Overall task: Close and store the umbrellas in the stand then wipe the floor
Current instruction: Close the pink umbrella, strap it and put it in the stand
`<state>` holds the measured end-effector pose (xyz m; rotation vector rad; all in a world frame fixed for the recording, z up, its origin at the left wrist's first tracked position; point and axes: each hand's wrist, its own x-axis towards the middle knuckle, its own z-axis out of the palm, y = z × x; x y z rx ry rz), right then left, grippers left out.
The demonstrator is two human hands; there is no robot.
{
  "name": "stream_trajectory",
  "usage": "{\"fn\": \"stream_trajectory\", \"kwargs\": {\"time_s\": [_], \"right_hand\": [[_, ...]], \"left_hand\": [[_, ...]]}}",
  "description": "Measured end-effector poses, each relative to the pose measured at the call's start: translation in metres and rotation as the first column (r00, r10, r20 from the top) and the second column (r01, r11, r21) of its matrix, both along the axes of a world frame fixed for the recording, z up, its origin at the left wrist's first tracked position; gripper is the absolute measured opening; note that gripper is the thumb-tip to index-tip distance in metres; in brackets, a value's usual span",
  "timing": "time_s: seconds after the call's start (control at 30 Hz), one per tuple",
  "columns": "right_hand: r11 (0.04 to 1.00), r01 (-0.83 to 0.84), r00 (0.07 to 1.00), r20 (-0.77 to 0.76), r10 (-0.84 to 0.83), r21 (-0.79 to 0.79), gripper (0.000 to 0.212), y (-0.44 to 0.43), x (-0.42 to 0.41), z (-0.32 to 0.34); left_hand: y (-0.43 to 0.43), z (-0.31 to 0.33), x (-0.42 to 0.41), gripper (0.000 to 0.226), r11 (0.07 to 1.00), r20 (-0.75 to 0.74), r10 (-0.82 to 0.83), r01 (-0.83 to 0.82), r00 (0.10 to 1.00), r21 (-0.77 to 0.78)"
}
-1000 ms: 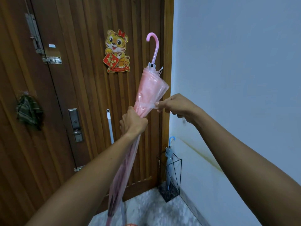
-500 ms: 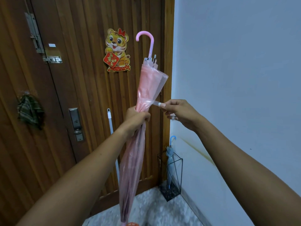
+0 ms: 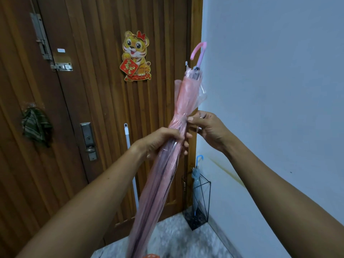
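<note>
A folded pink translucent umbrella stands upright in front of me, its pink hook handle at the top and its tip running out of the frame below. My left hand grips it around the middle. My right hand pinches the clear closing strap that is drawn tight around the folded canopy just above the left hand. At the corner of door and wall a black wire umbrella stand sits on the floor, holding a closed blue umbrella.
A brown wooden door with a tiger decoration, a lock and a hanging cloth fills the left. A white pole leans on it. The white wall is at right, grey marbled floor below.
The umbrella has tilted so its handle swung to the right. My right hand has drawn the strap in against the canopy, which is now bunched tighter.
</note>
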<state>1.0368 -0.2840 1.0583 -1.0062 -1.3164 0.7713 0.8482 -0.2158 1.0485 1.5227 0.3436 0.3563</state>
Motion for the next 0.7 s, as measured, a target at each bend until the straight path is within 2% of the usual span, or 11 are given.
{"fn": "stream_trajectory", "kwargs": {"time_s": [0.03, 0.1, 0.17, 0.2, 0.27, 0.3, 0.33, 0.37, 0.43, 0.53, 0.7], "right_hand": [[0.995, 0.097, 0.994, 0.052, -0.098, 0.024, 0.03, 0.003, 0.001, -0.002], [0.962, 0.267, 0.949, 0.156, -0.273, 0.057, 0.027, 0.005, -0.003, -0.004], [0.923, 0.37, 0.899, 0.213, -0.384, 0.101, 0.022, 0.006, -0.013, -0.005], [0.914, 0.388, 0.886, 0.225, -0.405, 0.116, 0.021, 0.006, -0.017, -0.004], [0.917, 0.381, 0.879, 0.261, -0.398, 0.115, 0.02, 0.004, -0.026, 0.002], [0.92, 0.375, 0.868, 0.305, -0.392, 0.114, 0.02, 0.002, -0.028, 0.006], [0.915, 0.383, 0.838, 0.367, -0.403, 0.13, 0.021, 0.001, -0.03, 0.01], [0.905, 0.395, 0.797, 0.43, -0.424, 0.161, 0.022, -0.001, -0.031, 0.014], [0.895, 0.403, 0.751, 0.49, -0.443, 0.19, 0.025, -0.006, -0.032, 0.02], [0.928, 0.35, 0.78, 0.509, -0.365, 0.129, 0.023, -0.011, -0.029, 0.029], [0.956, 0.285, 0.761, 0.589, -0.271, 0.071, 0.028, -0.021, -0.018, 0.042]], "left_hand": [[0.003, -0.004, 0.001, 0.03, 0.983, -0.039, 0.142, -0.136, 0.989, 0.121], [0.003, -0.014, 0.007, 0.038, 0.874, -0.03, 0.402, -0.374, 0.915, 0.31], [-0.005, -0.022, 0.017, 0.049, 0.812, 0.021, 0.478, -0.452, 0.878, 0.369], [-0.008, -0.026, 0.024, 0.065, 0.771, 0.049, 0.524, -0.498, 0.85, 0.397], [-0.011, -0.03, 0.035, 0.089, 0.645, 0.125, 0.657, -0.641, 0.743, 0.416], [-0.012, -0.029, 0.038, 0.081, 0.582, 0.184, 0.71, -0.714, 0.68, 0.389], [-0.012, -0.026, 0.039, 0.063, 0.536, 0.236, 0.739, -0.762, 0.632, 0.362], [-0.011, -0.024, 0.039, 0.046, 0.524, 0.264, 0.741, -0.777, 0.618, 0.349], [-0.01, -0.017, 0.036, 0.03, 0.547, 0.283, 0.707, -0.755, 0.648, 0.361], [-0.01, -0.012, 0.031, 0.03, 0.598, 0.263, 0.661, -0.705, 0.703, 0.38], [-0.008, -0.006, 0.024, 0.023, 0.723, 0.227, 0.55, -0.595, 0.803, 0.352]]}}
